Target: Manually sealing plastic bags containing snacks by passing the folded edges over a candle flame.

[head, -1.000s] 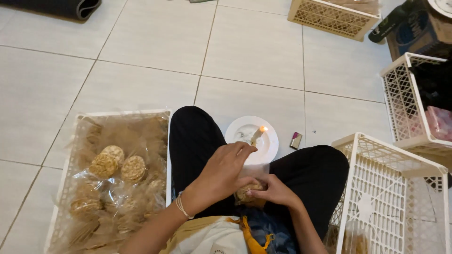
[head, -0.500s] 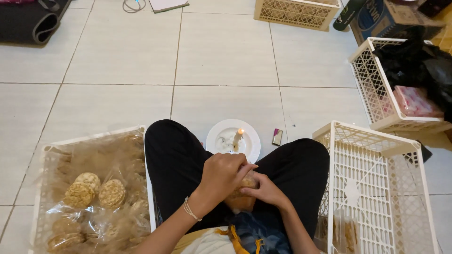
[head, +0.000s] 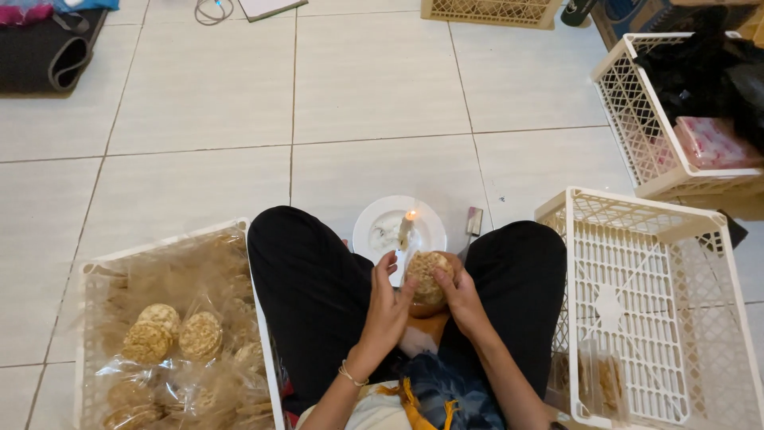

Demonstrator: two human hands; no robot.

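**Packet of round crackers held up near the candle flame**

Both hands hold a clear plastic packet of round brown crackers [head: 430, 277] above the lap. The left hand [head: 387, 306] is half closed on its side, and the right hand [head: 460, 299] grips the other side. The lit candle on a white plate [head: 374, 231] stands just in front. This looks like the sealing step; bringing the open edge to the flame calls for a careful, brief touch.

Hidden / cut off
White crate [head: 629, 263] cut by btm-right edge; cracker pack [head: 428, 275] base hidden by fingers [head: 458, 291].
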